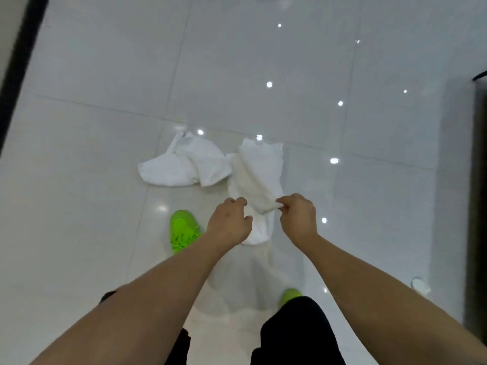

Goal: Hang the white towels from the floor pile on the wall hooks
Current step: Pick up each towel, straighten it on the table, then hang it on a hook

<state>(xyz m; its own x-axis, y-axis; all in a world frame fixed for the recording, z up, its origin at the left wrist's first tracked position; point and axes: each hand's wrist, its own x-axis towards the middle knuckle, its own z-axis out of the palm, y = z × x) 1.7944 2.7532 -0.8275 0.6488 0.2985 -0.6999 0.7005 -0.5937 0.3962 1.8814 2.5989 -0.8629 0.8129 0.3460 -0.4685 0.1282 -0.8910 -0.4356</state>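
The right hand (297,219) pinched the near end of a white towel (257,177), and the left hand (229,222) gripped the same end beside it. The towel hung above the glossy white tiled floor (105,106). Another crumpled towel (184,164) lay on the floor just beyond, left. Green shoes (183,230) stood below; a dark baseboard (18,64) ran along the floor's left edge.

Glossy pale tiled floor (105,75) with grout lines and bright light reflections. Bright green shoe (183,230) near centre, second green shoe (290,295) lower right, partly hidden. Dark strip (18,61) along left edge. Dark panel (478,206) at right edge. Small white round object (420,285) beside it, unclear.
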